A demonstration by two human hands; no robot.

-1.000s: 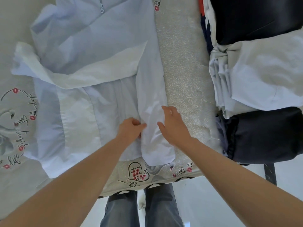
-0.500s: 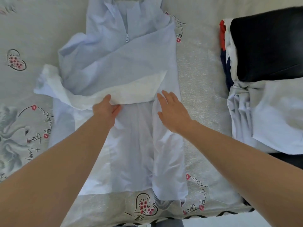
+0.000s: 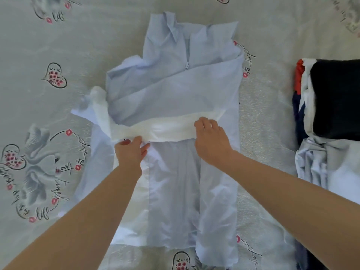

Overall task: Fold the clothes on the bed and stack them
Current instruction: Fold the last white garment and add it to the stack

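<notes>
A pale blue zip-collar shirt (image 3: 175, 90) lies front-up on the bed, its right side folded inward along the body. A sleeve with a white cuff band (image 3: 167, 130) crosses the chest from right to left. My left hand (image 3: 130, 151) pinches the lower edge of that white band near its left end. My right hand (image 3: 211, 139) rests on the band's right part, fingers curled over its edge. The left side of the shirt (image 3: 93, 172) is spread flat on the sheet.
The bed sheet (image 3: 58, 45) is grey with heart and swan prints. At the right edge sits a stack of clothes (image 3: 335, 98): a black item on top, white, red and navy pieces beneath, and a crumpled pale garment (image 3: 327, 172) in front.
Both hands moved from the shirt's lower hem up to the white sleeve band. The view shifted up the bed, so the collar now shows.
</notes>
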